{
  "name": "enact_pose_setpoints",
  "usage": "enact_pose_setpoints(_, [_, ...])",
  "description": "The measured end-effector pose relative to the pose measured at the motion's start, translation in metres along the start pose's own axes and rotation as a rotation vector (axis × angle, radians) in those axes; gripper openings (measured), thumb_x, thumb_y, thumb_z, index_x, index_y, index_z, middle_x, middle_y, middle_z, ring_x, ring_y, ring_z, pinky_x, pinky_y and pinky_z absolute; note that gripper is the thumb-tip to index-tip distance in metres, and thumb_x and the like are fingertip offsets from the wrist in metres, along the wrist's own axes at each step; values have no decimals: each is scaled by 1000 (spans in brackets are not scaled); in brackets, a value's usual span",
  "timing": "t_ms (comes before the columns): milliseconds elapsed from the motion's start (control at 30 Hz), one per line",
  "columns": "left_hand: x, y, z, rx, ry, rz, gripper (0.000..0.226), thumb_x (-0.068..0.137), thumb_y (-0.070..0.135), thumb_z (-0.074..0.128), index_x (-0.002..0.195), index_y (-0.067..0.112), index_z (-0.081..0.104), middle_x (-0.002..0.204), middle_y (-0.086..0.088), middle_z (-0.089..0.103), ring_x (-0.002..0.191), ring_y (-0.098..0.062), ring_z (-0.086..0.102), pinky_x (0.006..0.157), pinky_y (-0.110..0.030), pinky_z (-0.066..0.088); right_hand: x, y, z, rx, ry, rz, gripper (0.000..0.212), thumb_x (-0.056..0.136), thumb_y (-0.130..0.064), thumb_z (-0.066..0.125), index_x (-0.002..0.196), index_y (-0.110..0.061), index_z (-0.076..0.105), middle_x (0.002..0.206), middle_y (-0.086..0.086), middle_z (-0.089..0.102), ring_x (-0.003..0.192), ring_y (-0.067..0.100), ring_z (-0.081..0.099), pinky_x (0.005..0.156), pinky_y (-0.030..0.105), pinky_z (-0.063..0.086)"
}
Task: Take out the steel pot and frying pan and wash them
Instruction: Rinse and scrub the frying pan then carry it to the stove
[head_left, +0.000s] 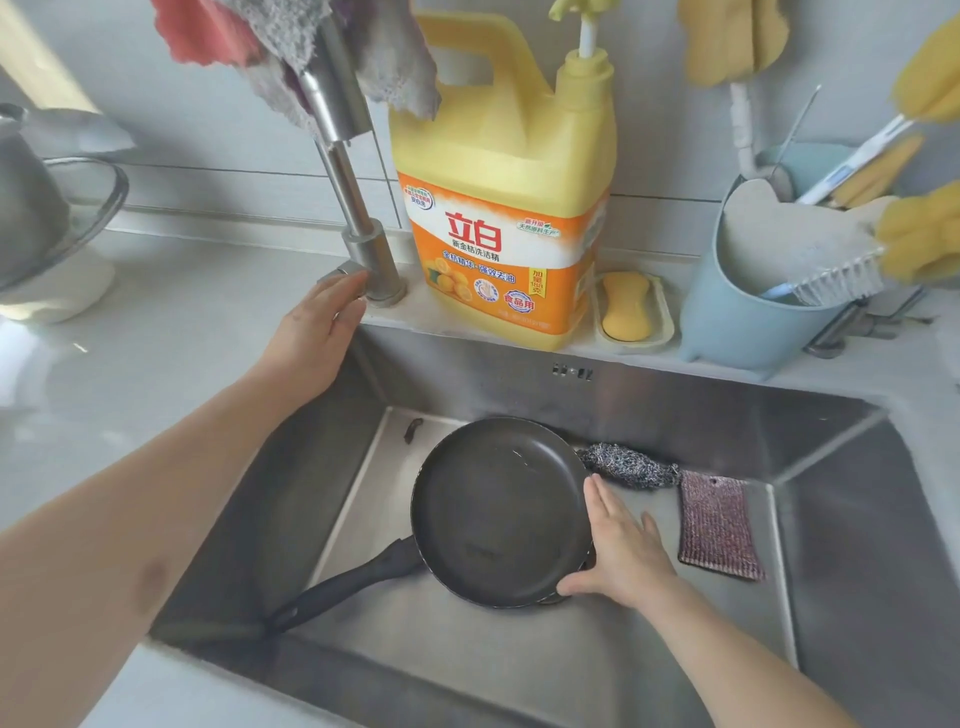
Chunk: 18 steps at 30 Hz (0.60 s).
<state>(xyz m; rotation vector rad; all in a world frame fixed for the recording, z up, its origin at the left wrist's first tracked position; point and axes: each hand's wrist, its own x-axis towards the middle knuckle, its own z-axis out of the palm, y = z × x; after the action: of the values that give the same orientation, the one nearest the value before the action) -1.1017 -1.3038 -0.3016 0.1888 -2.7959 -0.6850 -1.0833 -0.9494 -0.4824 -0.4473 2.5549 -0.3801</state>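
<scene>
Frying pan (501, 512), in sink (831, 519): right hand (618, 556) fingers straight, steadying rim; left hand (317, 332) flat on tap lever (345, 271). Open water gently.

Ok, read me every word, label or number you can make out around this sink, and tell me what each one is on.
"立白": large red brand characters on the yellow detergent jug.
"新金桔洗洁精": smaller line under the brand.
"金桔精华·强效去油": blue line below that.
"食品用": round stamp at the jug's lower right.
Green badges, side tab and bottom print: too small to read.
Toothbrush handle print: blurred.
</scene>
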Motion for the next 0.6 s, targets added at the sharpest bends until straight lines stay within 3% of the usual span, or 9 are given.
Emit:
enact_pose_setpoints(267, [-7,-7,-3,-28,69,-13,36,104,14,37,135,13,54,131,-6,56,119,-19,48,93,-11,28,0,2,2,27,22,-8,143,56,-63,83,156,-18,-9,164,-8,-12,151,9,2,119,51,8])
enact_pose_setpoints(500, [-10,-9,-4,-28,29,-7,39,105,21,33,142,16,47,136,-4,52,123,-21,47,101,-21,29,-1,0,1,22,19,-11,142,58,-63,82,156,-18,-11,164,-8,-14,151,9,4,120,50,7])
enact_pose_setpoints(600, [-14,-4,-4,-58,35,-26,40,103,24,39,143,22,45,139,0,49,115,-12,48,98,-22,33,-2,0,0,30,14,-5,142,59,-62,83,156,-18,-11,164,-8,-14,151,9,4,121,49,6])
